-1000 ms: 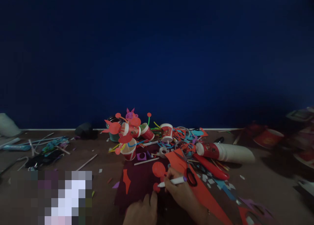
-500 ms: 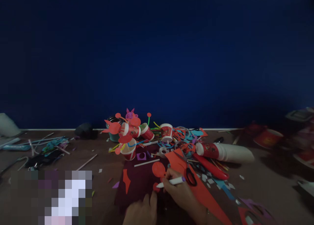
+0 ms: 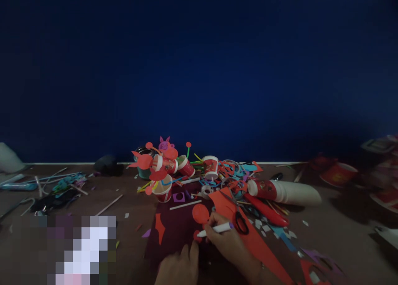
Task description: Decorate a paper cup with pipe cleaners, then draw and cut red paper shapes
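My right hand (image 3: 222, 237) grips a white marker (image 3: 219, 228) with a purple end, its tip on a small red paper circle (image 3: 197, 236). My left hand (image 3: 179, 265) lies on the dark maroon sheet (image 3: 174, 231), fingers stretched forward, one fingertip at the edge of that circle. Just above is a larger red paper circle (image 3: 200, 214). A pointed red scrap (image 3: 159, 228) rests to the left on the sheet. Partly under my right forearm runs a long red paper strip (image 3: 258, 245), with black-handled scissors (image 3: 241, 223) on it.
Decorated paper cups (image 3: 163, 188) with red cut-outs stand behind the sheet. A tape roll (image 3: 206, 191), a red tool-like object (image 3: 267, 211) and a stack of white cups (image 3: 297, 193) lie farther right. Paper scraps and straws (image 3: 109, 205) litter the brown table. A blue wall (image 3: 199, 77) rises behind.
The view has shifted very slightly. Both hands stay in nearly the same place, the marker tip still at the small red circle.
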`<state>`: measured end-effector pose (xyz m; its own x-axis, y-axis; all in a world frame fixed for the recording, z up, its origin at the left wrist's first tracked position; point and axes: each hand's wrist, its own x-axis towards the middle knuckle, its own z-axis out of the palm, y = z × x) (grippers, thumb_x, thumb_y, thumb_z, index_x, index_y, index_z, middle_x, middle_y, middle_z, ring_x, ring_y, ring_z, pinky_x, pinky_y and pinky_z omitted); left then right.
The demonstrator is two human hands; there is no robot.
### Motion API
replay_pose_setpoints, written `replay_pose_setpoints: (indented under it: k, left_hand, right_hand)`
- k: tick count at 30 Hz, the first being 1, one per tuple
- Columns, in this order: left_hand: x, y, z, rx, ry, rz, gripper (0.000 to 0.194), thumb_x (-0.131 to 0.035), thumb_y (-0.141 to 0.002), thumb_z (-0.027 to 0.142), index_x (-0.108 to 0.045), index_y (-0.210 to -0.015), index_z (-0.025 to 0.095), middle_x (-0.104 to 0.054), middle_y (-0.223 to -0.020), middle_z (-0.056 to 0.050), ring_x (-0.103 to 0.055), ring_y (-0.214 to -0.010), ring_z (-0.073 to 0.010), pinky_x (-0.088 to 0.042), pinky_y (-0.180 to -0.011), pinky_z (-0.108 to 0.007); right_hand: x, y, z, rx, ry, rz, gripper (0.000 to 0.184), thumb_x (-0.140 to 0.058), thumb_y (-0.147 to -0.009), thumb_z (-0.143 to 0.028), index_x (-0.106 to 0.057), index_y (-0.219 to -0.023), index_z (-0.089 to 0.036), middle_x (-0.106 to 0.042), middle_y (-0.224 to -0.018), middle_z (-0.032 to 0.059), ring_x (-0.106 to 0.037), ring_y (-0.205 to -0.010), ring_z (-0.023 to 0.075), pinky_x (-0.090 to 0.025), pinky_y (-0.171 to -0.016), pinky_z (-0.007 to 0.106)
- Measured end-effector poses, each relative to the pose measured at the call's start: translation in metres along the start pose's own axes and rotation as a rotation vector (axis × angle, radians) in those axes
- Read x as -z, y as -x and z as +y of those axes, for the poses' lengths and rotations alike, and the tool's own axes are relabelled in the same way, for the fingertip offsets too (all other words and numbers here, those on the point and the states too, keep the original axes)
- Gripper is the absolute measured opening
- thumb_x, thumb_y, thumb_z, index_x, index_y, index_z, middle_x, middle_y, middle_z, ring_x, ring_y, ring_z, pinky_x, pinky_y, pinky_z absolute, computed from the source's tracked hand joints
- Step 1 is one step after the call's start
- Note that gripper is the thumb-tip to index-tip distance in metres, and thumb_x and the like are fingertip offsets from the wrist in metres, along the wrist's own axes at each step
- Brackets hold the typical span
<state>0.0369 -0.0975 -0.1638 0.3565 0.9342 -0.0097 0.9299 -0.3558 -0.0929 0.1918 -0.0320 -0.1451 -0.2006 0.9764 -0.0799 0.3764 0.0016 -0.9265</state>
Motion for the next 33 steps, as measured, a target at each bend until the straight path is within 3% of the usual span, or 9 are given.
replay_pose_setpoints:
  k: [8,17,23,33]
  left_hand:
    - [0.0047,-0.0009,0.0007,0.008,0.005,-0.031,0.043,-0.051,-0.083,0.010,-0.057,-0.123,0.021,-0.071,-0.086,-0.006,-0.069,-0.061,-0.0204,-0.054,-0.050,-0.026]
    - [-0.0032,0.0007,-0.0012,-0.014,0.013,0.014,0.042,-0.049,-0.082,0.009,-0.056,-0.122,0.019,-0.069,-0.084,-0.006,-0.068,-0.060,-0.0184,-0.050,-0.049,-0.023]
    - [-0.0038,-0.0002,-0.0018,-0.024,0.042,-0.043,0.042,-0.047,-0.084,0.009,-0.054,-0.124,0.018,-0.068,-0.087,-0.007,-0.068,-0.063,-0.0184,-0.051,-0.051,-0.023]
    - [-0.0001,0.0000,-0.0006,-0.011,0.021,-0.042,0.043,-0.045,-0.082,0.007,-0.055,-0.123,0.018,-0.068,-0.086,-0.008,-0.068,-0.063,-0.0184,-0.049,-0.051,-0.022]
  right_hand:
    - [-0.0004,-0.0007,0.0009,-0.016,-0.030,0.002,0.017,-0.049,-0.074,-0.025,-0.041,-0.059,-0.023,-0.050,-0.048,-0.0059,-0.043,-0.047,0.0106,-0.032,-0.046,0.022]
    - [0.0005,0.0001,0.0022,-0.027,-0.041,0.004,0.018,-0.050,-0.077,-0.026,-0.042,-0.061,-0.023,-0.053,-0.049,-0.0053,-0.048,-0.048,0.0122,-0.034,-0.048,0.023]
    - [-0.0008,0.0003,0.0044,0.002,-0.010,-0.004,0.018,-0.051,-0.079,-0.026,-0.044,-0.062,-0.023,-0.056,-0.052,-0.0050,-0.051,-0.051,0.0124,-0.036,-0.050,0.022]
    - [0.0000,0.0005,0.0007,-0.034,-0.030,0.018,0.019,-0.048,-0.075,-0.023,-0.039,-0.058,-0.024,-0.048,-0.046,-0.0057,-0.043,-0.046,0.0120,-0.033,-0.046,0.024]
